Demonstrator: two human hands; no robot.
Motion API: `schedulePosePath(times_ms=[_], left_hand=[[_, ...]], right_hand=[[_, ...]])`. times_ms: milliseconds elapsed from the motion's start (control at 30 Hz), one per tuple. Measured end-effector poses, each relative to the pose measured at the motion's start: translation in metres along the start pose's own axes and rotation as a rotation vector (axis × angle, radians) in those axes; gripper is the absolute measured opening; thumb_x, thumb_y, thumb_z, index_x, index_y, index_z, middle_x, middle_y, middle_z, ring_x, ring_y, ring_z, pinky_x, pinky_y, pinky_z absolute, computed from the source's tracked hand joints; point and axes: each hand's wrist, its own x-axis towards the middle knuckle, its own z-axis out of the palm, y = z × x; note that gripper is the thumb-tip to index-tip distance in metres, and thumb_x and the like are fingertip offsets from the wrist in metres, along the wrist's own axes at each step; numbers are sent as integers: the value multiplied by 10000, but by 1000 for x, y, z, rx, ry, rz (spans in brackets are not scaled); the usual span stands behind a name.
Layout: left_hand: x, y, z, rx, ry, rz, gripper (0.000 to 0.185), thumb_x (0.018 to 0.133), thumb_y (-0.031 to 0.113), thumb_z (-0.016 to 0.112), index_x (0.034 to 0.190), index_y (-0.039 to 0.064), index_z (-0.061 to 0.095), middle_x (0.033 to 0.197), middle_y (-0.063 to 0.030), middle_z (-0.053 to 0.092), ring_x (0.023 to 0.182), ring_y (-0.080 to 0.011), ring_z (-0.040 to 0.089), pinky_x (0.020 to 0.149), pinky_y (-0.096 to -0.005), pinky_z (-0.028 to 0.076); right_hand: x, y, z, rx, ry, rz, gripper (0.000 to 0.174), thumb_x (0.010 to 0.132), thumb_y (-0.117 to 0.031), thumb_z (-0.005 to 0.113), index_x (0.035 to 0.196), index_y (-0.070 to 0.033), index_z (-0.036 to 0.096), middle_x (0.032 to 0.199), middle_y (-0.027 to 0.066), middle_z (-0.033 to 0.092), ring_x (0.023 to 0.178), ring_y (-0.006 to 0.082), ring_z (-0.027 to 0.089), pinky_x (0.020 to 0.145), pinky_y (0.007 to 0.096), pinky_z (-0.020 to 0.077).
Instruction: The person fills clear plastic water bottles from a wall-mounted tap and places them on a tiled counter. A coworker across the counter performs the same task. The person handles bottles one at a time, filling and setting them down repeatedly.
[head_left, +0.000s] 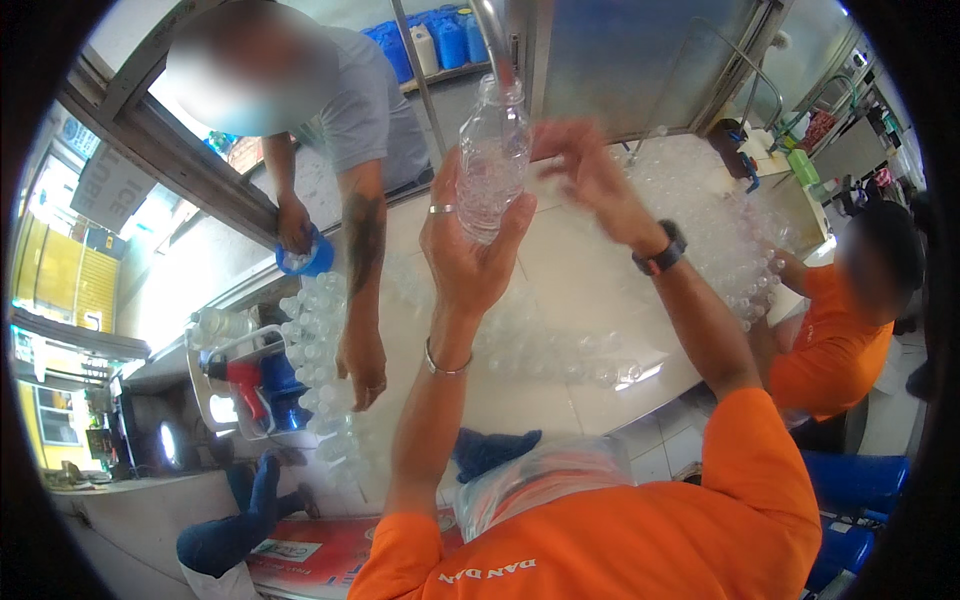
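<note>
My left hand (469, 247) is wrapped around the lower part of a clear plastic bottle (491, 161), raised upright in front of me. The bottle's open neck is close under the end of a curved metal pipe (491, 34), and water shows inside the bottle. To the right of the bottle, my right hand (589, 169) is raised and blurred, its fingers apart, with nothing seen in it. Beneath my hands lies a pale tiled counter (551, 247) with a row of clear bottles (570, 356) across it.
Rows of capped bottles (322, 360) stand at the left, beside a red heat gun (244, 382). A person in grey reaches over the counter, one hand in a blue container (307, 255). At the right, a co-worker in orange is beside a large heap of clear bottles (690, 202).
</note>
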Motion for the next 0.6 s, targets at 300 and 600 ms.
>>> schedulePosePath(times_ms=[300, 600], left_hand=[[-14, -4, 8, -11, 26, -113, 733, 950, 315, 821, 1487, -59, 490, 1264, -201, 709, 1089, -260, 745, 941, -357, 581], [-15, -7, 10, -31, 44, -155, 740, 930, 302, 846, 1466, -69, 497, 1269, -196, 692, 1085, -263, 734, 936, -370, 571]], right_hand=[[-144, 145, 34, -631, -877, 277, 633, 759, -151, 853, 1347, -291, 664, 1715, 127, 282, 1525, 439, 336, 1216, 565, 399], [-112, 130, 10, -582, -308, 149, 511, 767, -313, 920, 1155, -86, 676, 1176, 120, 681, 1172, 328, 620, 1040, 458, 493]])
